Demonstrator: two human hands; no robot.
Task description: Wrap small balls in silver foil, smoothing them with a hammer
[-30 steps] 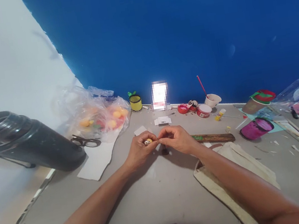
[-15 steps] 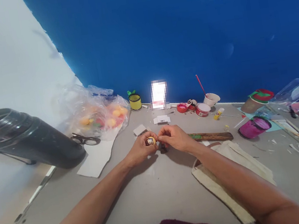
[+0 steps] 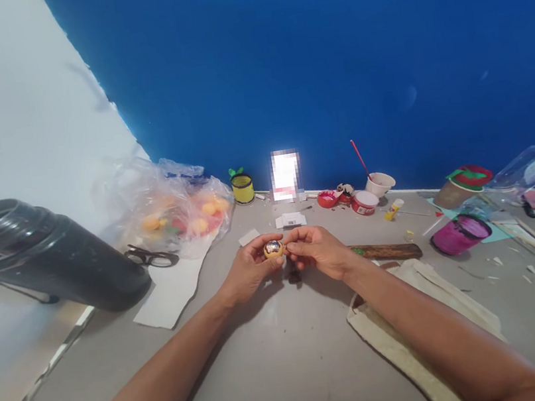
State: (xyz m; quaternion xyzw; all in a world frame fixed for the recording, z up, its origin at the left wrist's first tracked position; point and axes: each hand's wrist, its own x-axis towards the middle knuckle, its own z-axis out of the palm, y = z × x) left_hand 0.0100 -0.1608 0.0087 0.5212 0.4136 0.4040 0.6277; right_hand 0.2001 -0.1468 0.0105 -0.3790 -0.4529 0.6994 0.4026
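Note:
Above the middle of the grey table, my left hand grips a small round thing, shiny silver on top with a yellow-gold rim. Close on its right side, my right hand has thumb and forefinger pinched together near the rim. Whatever those fingertips hold is too small to make out. Beneath the right fingers, partly covered by them, stands a small dark object. A small white box lies just beyond both hands.
A large dark flask, glasses and a plastic bag occupy the left. On the right lie a brown wooden strip, a beige cloth, a pink cup and scraps. Paint pots stand at the back.
The round thing has turned so more of its silver top and rim shows. My right hand has come closer to it, its fingers more spread. The view has shifted slightly.

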